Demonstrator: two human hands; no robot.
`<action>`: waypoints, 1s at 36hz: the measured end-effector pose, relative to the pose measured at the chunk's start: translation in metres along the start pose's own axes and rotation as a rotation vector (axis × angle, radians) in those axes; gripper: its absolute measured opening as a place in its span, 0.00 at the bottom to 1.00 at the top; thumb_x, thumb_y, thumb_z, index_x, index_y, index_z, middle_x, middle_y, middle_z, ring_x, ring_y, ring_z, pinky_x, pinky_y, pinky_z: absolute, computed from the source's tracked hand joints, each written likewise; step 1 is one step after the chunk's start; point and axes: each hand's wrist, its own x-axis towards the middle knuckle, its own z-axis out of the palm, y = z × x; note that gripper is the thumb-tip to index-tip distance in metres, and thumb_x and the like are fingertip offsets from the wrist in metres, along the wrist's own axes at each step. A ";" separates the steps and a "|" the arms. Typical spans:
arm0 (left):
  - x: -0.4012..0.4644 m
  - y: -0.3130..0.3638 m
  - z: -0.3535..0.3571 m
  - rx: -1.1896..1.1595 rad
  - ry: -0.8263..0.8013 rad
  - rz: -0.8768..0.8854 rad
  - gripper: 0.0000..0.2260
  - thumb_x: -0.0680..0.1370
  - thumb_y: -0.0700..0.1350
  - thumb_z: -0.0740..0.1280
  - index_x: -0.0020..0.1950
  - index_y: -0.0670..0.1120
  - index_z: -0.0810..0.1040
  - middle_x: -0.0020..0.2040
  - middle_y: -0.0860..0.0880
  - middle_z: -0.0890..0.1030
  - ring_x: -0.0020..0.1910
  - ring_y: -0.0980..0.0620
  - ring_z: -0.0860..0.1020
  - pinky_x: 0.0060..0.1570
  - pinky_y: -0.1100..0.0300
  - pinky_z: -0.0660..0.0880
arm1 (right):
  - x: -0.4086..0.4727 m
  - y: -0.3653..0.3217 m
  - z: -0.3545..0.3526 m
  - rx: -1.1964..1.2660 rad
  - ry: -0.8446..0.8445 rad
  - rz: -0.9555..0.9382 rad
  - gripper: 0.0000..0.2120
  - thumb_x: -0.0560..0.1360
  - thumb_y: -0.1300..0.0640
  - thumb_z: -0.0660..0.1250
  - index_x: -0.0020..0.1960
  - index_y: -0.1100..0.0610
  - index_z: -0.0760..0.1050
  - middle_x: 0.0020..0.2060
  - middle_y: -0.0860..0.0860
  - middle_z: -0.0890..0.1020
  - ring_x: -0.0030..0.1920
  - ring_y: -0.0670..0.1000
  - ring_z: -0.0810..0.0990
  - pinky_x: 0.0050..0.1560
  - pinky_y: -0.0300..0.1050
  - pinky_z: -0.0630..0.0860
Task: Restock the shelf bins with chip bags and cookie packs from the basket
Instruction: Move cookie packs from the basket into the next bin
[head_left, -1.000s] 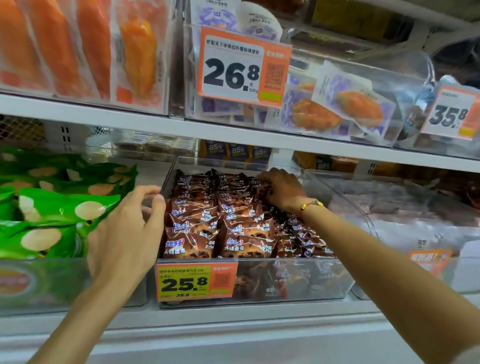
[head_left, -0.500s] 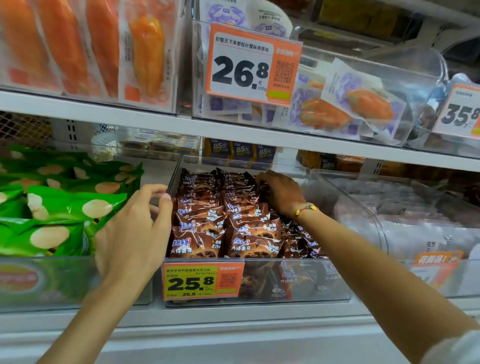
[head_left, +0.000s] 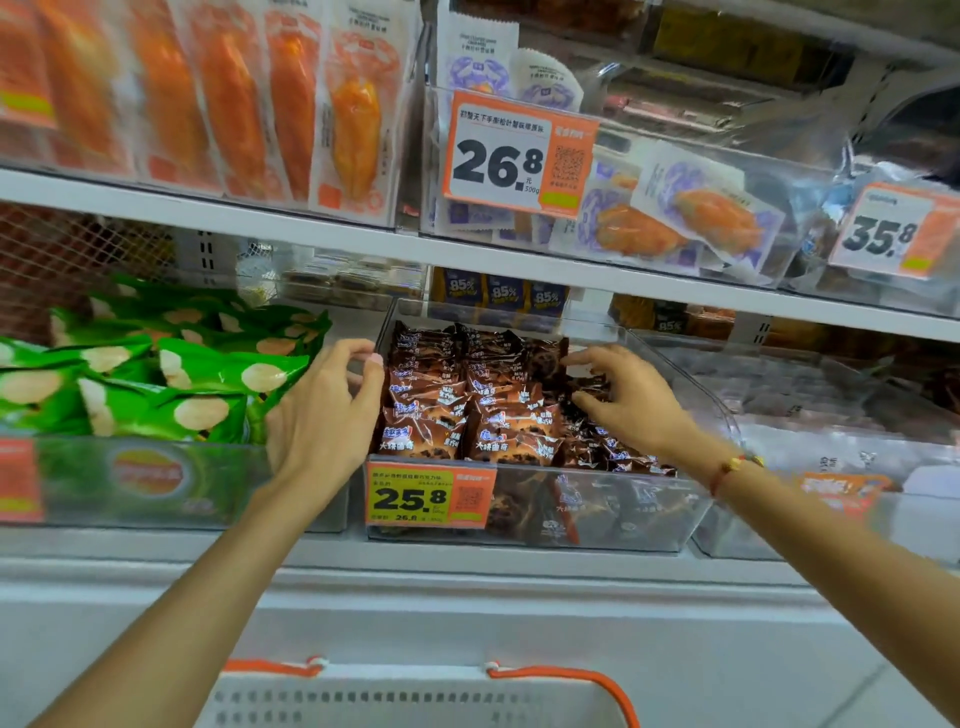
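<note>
My left hand (head_left: 322, 421) hovers loosely curled, empty. My right hand (head_left: 631, 400), fingers spread and empty, hangs over the cookie packs (head_left: 467, 410) in one bin (head_left: 597, 519).

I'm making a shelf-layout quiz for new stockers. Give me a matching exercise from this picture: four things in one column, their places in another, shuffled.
Things:
1. green chip bags
2. brown cookie packs
3. 26.8 price tag
4. basket

Places:
A. bottom edge of the view, below the shelves
B. bin left of the left hand
C. front of an upper-shelf bin
D. middle bin, under the right hand

Pairs: 1-B, 2-D, 3-C, 4-A
</note>
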 end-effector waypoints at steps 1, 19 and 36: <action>-0.001 0.000 -0.001 -0.022 -0.001 0.013 0.14 0.82 0.55 0.56 0.64 0.54 0.73 0.55 0.52 0.80 0.51 0.47 0.78 0.42 0.57 0.67 | -0.013 -0.006 -0.005 0.033 0.044 -0.011 0.16 0.75 0.58 0.69 0.62 0.50 0.75 0.59 0.50 0.78 0.57 0.49 0.77 0.55 0.40 0.72; -0.208 -0.037 0.026 -0.191 -0.176 -0.029 0.04 0.78 0.51 0.65 0.47 0.61 0.73 0.45 0.59 0.78 0.42 0.55 0.76 0.35 0.57 0.74 | -0.184 -0.035 0.114 0.066 -0.760 0.187 0.10 0.76 0.55 0.66 0.57 0.52 0.79 0.53 0.51 0.81 0.53 0.52 0.79 0.52 0.44 0.73; -0.341 -0.132 0.107 0.282 -1.294 -0.009 0.21 0.81 0.40 0.58 0.74 0.51 0.65 0.74 0.50 0.67 0.72 0.49 0.65 0.69 0.51 0.65 | -0.320 -0.014 0.258 -0.144 -1.009 0.231 0.24 0.78 0.60 0.59 0.73 0.58 0.61 0.68 0.57 0.68 0.68 0.59 0.65 0.65 0.56 0.68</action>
